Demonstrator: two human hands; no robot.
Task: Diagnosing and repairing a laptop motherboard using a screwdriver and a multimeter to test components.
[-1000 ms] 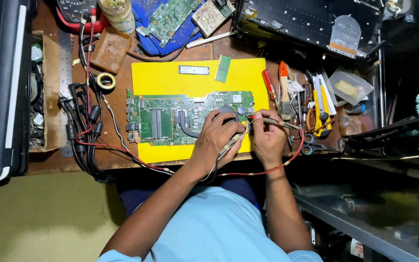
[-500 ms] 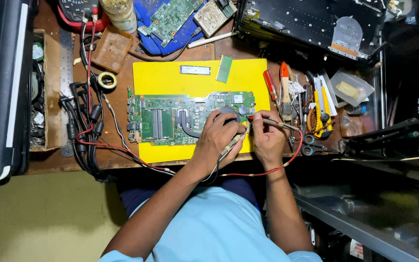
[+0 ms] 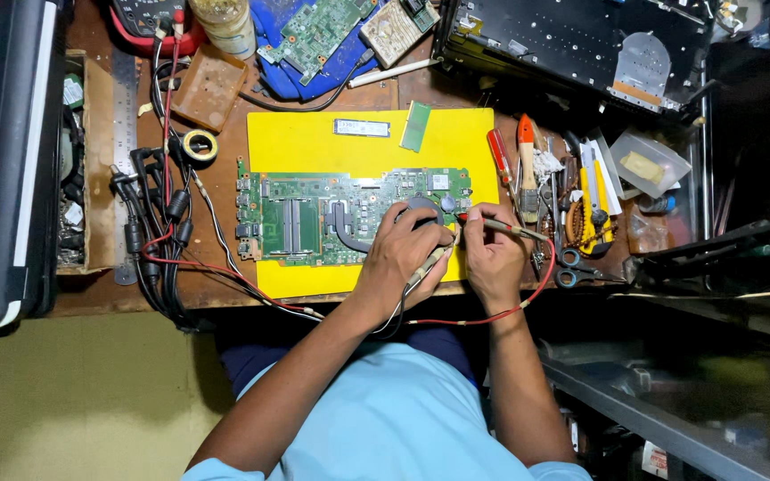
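item: long green rectangular circuit board [image 3: 314,218] lying flat on a bright yellow rectangular mat [image 3: 314,142] on a brown wooden workbench [image 3: 233,98], near its front edge; the left hand [image 3: 403,254] rests on the board's right end, fingers curled shut around a slim pale probe [image 3: 427,265] (tip hidden under the hand). the right hand [image 3: 492,258], just beside the left at the board's right edge, pinches a red-tipped probe [image 3: 492,223] with a red wire [image 3: 528,298] looping toward the bench front. nearby: small roll of tape [image 3: 199,145], black cable bundle [image 3: 149,223], red-handled screwdriver [image 3: 499,153], scissors [image 3: 572,267].
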